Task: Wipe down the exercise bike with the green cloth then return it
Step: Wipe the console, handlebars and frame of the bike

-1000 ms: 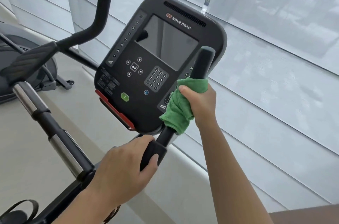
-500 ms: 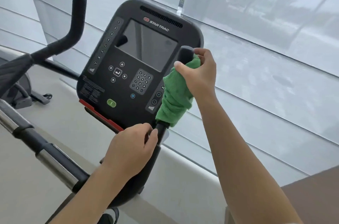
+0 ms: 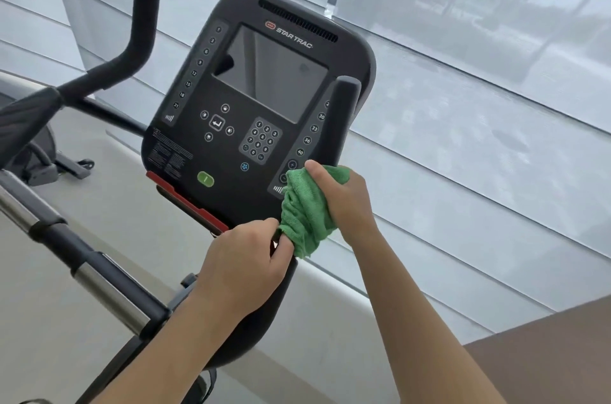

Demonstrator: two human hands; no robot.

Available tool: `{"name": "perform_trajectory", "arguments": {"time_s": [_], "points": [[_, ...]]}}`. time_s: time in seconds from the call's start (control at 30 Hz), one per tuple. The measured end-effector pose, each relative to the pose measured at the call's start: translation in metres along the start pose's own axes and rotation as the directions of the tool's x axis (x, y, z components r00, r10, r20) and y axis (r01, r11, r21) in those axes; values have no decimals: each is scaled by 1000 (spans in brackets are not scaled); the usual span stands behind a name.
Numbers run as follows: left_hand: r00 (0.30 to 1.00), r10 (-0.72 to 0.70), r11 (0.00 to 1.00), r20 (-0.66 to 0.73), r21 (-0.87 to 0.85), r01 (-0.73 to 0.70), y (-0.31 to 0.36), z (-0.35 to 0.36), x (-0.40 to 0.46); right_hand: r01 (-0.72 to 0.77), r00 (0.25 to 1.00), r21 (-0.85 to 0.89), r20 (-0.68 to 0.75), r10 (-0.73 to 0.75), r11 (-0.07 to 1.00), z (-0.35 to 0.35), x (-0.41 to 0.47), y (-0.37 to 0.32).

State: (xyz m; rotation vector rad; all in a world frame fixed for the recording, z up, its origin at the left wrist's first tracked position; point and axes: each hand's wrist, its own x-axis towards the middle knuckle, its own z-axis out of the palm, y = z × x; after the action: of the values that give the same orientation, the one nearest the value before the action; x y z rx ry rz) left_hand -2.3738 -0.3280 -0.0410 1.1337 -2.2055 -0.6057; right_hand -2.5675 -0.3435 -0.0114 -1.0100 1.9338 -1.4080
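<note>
Green cloth (image 3: 305, 215) is bunched around the lower part of the bike's right handlebar post (image 3: 340, 119), low and right of centre in the head view. The right hand (image 3: 344, 202) grips it there, fingers curled around cloth and post together, thumb laid across the top of the bundle. Just below and to the left, the left hand (image 3: 244, 268) closes around the base of the same post, its thumb and forefinger touching the lower edge of the cloth; whether it pinches the fabric or only the bar beneath cannot be told. Both forearms reach up from the near edge.

Near left, a black and chrome bar (image 3: 96, 278) runs diagonally toward the left hand. Behind the hands stands the exercise bike's console (image 3: 258, 112), a dark panel tilted to the right, with a blank screen (image 3: 271, 73), a number keypad (image 3: 261, 139), a green button (image 3: 205, 179) and a red strip (image 3: 188, 202) along its lower edge. The bare upper part of the right post rises in front of the console's right edge. The left handlebar (image 3: 139, 40) curves up at far left.

Pale floor (image 3: 49, 337) lies below on the left, where part of another machine (image 3: 39, 159) shows. A brown surface (image 3: 545, 354) fills the near right corner. Beyond, sheer white blinds (image 3: 479, 139) cover large windows, with blurred trees showing through.
</note>
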Motion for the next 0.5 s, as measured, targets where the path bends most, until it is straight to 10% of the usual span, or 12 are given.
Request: {"name": "perform_trajectory", "arguments": {"time_s": [0.27,0.5], "points": [[999,-11,999,-44,-32,9,-7,1,-4,222,937,-497,-131,-325,839,-45,-25,-47],[999,-26,1000,-22,7,26,-6,0,-6,653,479,-504,-303,-824,565,-50,-9,-122]]}}
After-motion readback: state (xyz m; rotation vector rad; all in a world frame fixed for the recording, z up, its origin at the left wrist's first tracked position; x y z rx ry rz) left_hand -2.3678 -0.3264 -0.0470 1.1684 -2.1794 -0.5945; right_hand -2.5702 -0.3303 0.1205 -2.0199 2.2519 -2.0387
